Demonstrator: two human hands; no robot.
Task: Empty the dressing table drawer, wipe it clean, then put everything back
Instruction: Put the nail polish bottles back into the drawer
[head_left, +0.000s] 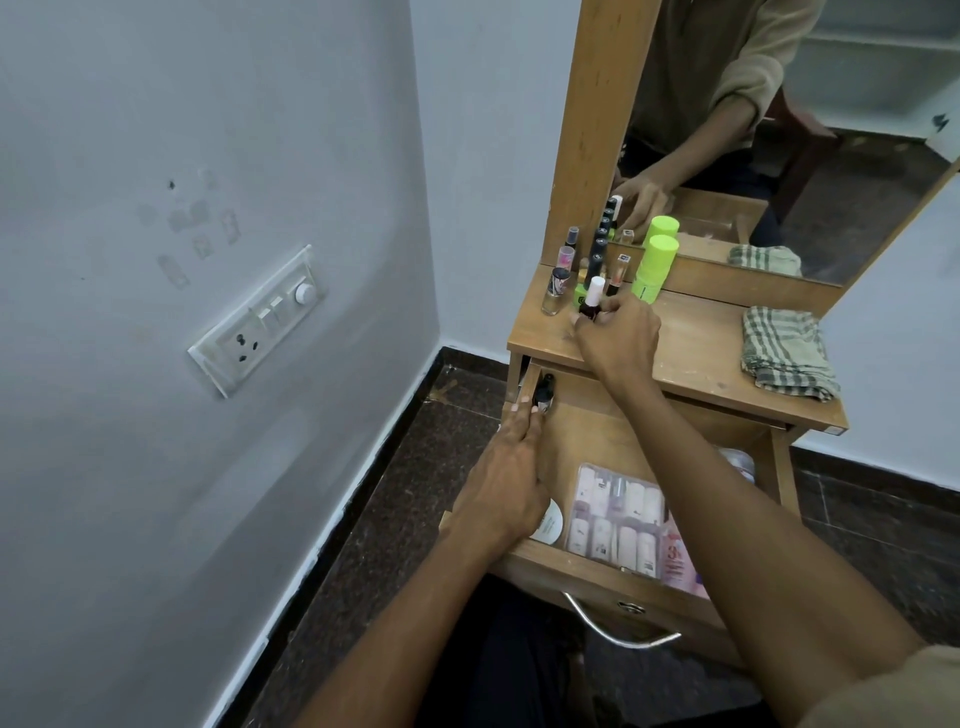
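Setting down a small nail polish bottle (592, 301) on the dressing table top (691, 343), just at 3 o'clock of the other upright bottles (558, 291). Judging it light, rigid, glassy, smooth and likely breakable; best pinched low around the dark body rather than by the white cap. Pinching that body with the right hand (615, 332), fingers curled around it. Reaching into the open drawer (597, 431) at 6 o'clock with the left hand (511, 467), fingertips touching a small dark bottle (544, 393) in the far corner at 10 o'clock; not telling whether gripping it yet. Leaving a clear pouch of tubes (618, 519) near the drawer front. Resting at 3 o'clock on the top, a checked cloth (787, 353).
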